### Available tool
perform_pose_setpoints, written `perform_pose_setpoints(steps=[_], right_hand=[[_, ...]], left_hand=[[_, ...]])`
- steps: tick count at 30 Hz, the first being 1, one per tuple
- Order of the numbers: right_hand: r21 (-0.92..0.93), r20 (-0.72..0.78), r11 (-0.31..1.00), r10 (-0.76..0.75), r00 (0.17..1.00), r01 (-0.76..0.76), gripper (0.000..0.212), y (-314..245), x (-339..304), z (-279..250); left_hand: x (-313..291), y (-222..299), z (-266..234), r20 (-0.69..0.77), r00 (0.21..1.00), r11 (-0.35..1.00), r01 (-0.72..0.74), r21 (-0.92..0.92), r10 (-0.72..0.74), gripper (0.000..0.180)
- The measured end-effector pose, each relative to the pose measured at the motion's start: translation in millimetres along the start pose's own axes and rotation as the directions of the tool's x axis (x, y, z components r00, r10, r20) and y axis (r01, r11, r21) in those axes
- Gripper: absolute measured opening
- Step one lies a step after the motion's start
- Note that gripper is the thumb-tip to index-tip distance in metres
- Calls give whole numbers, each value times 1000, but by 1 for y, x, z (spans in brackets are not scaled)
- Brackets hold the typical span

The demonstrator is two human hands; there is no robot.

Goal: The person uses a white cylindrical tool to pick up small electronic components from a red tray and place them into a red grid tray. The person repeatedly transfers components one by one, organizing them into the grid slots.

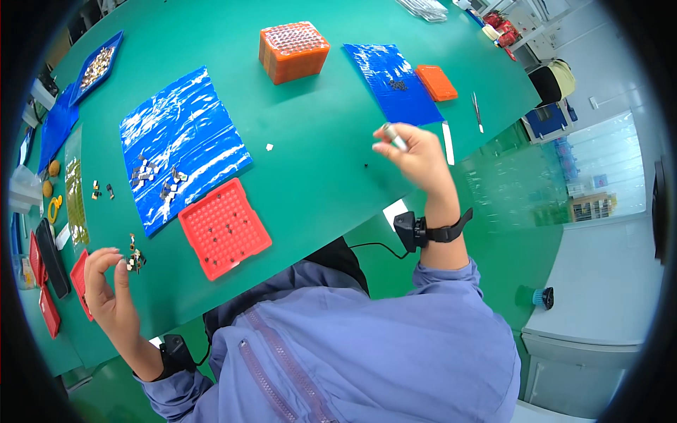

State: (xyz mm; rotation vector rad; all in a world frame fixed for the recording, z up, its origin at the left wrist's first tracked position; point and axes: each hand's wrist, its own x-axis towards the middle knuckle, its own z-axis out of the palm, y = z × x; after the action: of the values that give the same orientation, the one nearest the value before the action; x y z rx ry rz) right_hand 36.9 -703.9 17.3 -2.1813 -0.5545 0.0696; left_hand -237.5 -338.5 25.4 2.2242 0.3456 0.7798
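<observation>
My right hand (421, 156) is raised over the table's near right edge, its fingers closed round a short silvery metal cylinder (395, 137). At the near left, my left hand (109, 299) has its thumb and fingertips curled together in a pinch; whatever they hold is too small to make out. Just beside those fingertips lies a little heap of small dark, white and gold parts (136, 261). Between my hands, close to the table edge, sits a red dimpled tray (257, 242) with several tiny dark pieces in its hollows.
Small black-and-white pieces (146, 171) lie on a blue sheet (197, 113). An orange box stack (293, 60) stands farther back. To the right are another blue sheet (381, 70) with dark bits, an orange lid (437, 83) and tweezers (478, 113). A blue tray (113, 49) lies far left.
</observation>
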Motion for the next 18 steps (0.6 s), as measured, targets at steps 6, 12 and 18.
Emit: perform_pose_setpoints(steps=[6, 12, 18], right_hand=[[-162, 11, 985, -56, 998, 57, 15, 15, -18, 21], [-325, 7, 926, -202, 979, 193, 13, 6, -16, 36], [68, 162, 852, -524, 836, 520, 16, -84, -22, 101]], left_hand=[[-38, -32, -1, -112, 992, 998, 57, 4, -57, 3], [-57, -32, 14, -145, 987, 997, 67, 29, -63, 4], [-53, -30, 14, -170, 985, 999, 0, 44, 8, 5]])
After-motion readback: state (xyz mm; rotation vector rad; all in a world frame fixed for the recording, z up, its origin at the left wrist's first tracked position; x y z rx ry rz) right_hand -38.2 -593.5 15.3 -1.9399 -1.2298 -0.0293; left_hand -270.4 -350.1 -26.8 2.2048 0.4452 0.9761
